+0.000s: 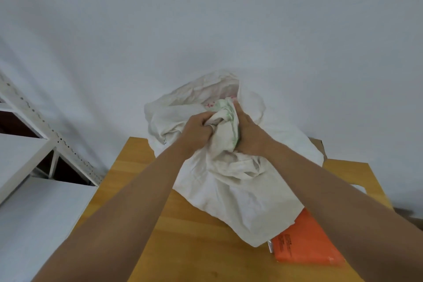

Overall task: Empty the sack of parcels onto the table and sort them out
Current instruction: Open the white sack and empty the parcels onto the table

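You've got both your left hand [198,130] and right hand [248,131] bunched tight in the white woven sack [238,192] slumped on the wooden table [174,231], so yanking it up fast could fling that orange parcel [306,242] off the edge.

A white metal shelving unit [45,135] with perforated uprights stands at the left, its flat white shelves (at least two levels show) reaching toward the viewer. A plain pale wall [206,18] fills the background. Brown cardboard [317,144] peeks out at the right.
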Tool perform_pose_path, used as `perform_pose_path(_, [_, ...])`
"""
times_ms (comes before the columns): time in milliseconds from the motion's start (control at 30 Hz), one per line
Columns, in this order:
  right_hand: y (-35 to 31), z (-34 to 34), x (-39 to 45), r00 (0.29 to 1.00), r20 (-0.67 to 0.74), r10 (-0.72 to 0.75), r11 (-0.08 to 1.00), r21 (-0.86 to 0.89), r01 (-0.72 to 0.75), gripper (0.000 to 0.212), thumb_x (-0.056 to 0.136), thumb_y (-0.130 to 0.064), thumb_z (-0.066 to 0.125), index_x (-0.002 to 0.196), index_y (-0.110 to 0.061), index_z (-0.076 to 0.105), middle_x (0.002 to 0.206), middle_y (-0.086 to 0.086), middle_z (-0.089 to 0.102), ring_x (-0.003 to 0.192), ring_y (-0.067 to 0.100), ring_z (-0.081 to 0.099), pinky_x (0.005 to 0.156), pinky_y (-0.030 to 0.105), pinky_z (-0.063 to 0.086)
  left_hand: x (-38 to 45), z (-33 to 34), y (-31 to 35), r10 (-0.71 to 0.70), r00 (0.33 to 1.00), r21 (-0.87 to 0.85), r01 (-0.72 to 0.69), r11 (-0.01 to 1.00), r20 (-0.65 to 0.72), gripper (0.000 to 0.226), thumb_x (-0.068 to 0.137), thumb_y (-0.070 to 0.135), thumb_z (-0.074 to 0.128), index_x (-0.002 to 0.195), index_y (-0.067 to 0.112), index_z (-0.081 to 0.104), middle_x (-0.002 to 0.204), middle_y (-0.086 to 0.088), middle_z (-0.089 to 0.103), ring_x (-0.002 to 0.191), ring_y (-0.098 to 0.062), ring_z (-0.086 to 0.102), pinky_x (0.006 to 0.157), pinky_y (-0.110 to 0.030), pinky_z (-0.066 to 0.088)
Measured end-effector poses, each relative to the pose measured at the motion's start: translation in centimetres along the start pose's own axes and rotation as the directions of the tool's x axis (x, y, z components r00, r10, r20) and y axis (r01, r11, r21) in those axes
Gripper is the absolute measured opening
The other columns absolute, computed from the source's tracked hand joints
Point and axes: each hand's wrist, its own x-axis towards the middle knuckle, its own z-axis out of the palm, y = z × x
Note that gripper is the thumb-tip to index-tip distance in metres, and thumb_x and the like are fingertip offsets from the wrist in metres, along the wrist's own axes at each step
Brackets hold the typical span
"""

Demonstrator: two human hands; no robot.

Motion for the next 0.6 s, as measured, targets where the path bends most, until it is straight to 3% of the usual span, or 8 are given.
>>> perform_pose_path(67, [0.0,0.8,0.4,0.994,-0.104,0.044,0.991,-0.125,-0.057,0.103,0.085,-0.038,0.064,0.147,-0.053,-0.017,0.125,0.009,0.054,0.100,0.030,0.062,0.084,0.042,0.051,-0.1,0.1,0.0,0.006,0.998,0.028,-0.008,1.000,0.064,0.048,0.086,-0.003,0.049,0.123,0.024,0.064,0.111,0.009,0.068,0.101,-0.007,0.062,0.081,-0.018,0.049])
perform_pose_path(100, [0.3,1.3,0.7,0.987,-0.148,0.059,0.978,-0.190,-0.087,0.083,0.088,-0.034,0.060,0.153,-0.041,0.009,0.110,0.007,0.057,0.094,0.030,0.063,0.077,0.038,0.049,-0.2,-0.2,-0.2,0.005,0.995,0.060,-0.011,0.998,0.096,0.049,0.086,0.000,0.052,0.127,0.024,0.062,0.116,0.008,0.067,0.106,-0.010,0.061,0.087,-0.023,0.049])
perform_pose_path(167, [0.8,1.3,0.6,0.974,-0.200,0.103,0.942,-0.295,-0.160,0.036,0.090,-0.024,0.053,0.126,-0.018,0.054,0.097,0.006,0.053,0.095,0.033,0.062,0.073,0.032,0.043,-0.1,-0.9,-0.7,0.009,0.986,0.209,-0.043,0.977,0.164,0.051,0.086,0.013,0.058,0.136,0.027,0.055,0.129,0.007,0.061,0.118,-0.014,0.056,0.102,-0.034,0.045])
perform_pose_path(233, [1.7,0.8,0.0,0.958,-0.241,0.156,0.931,-0.288,-0.225,0.021,0.089,-0.015,0.050,0.105,-0.009,0.063,0.099,0.011,0.056,0.096,0.035,0.061,0.073,0.030,0.041,-0.2,-2.4,-1.5,0.030,0.992,0.465,-0.084,0.881,0.122,0.059,0.087,0.035,0.064,0.143,0.032,0.044,0.145,0.006,0.047,0.135,-0.018,0.040,0.114,-0.038,0.029])
perform_pose_path(333, [2.7,-0.7,-0.7,0.911,-0.356,0.206,0.938,-0.194,-0.288,0.020,0.089,-0.008,0.049,0.100,-0.002,0.065,0.108,0.019,0.060,0.101,0.037,0.060,0.079,0.035,0.043,-1.0,-5.7,-3.1,0.170,0.970,0.687,-0.005,0.726,-0.172,0.080,0.078,0.072,0.058,0.147,0.041,0.031,0.155,0.016,0.019,0.149,-0.017,0.005,0.120,-0.043,0.002])
perform_pose_path(433, [3.4,-1.9,-1.1,0.894,-0.384,0.232,0.934,-0.167,-0.315,0.013,0.088,-0.006,0.048,0.085,-0.008,0.061,0.107,0.019,0.060,0.103,0.037,0.058,0.080,0.037,0.042,-1.5,-8.6,-5.1,-0.230,0.762,0.186,0.416,0.890,-0.606,0.087,0.077,0.084,0.040,0.151,0.040,0.025,0.161,0.003,0.012,0.148,-0.024,0.013,0.119,-0.046,0.015])
perform_pose_path(500, [3.7,-2.3,-1.4,0.892,-0.383,0.239,0.936,-0.155,-0.317,0.023,0.086,-0.004,0.048,0.067,-0.017,0.045,0.099,0.016,0.057,0.096,0.036,0.058,0.073,0.033,0.037,-1.6,-9.5,-6.2,-0.637,0.587,-0.314,0.563,0.765,-0.499,0.094,0.080,0.076,0.053,0.154,0.035,0.012,0.158,-0.007,0.021,0.140,-0.033,0.031,0.111,-0.051,0.033])
perform_pose_path(600, [4.0,-2.3,-1.6,0.892,-0.372,0.256,0.937,-0.133,-0.324,0.019,0.087,-0.005,0.047,0.072,-0.017,0.045,0.096,0.013,0.051,0.089,0.032,0.054,0.072,0.032,0.037,-1.6,-9.7,-6.7,-0.773,0.606,-0.570,0.575,0.587,-0.186,0.052,0.086,0.034,0.069,0.130,0.011,0.053,0.109,-0.009,0.057,0.092,-0.024,0.058,0.073,-0.033,0.054])
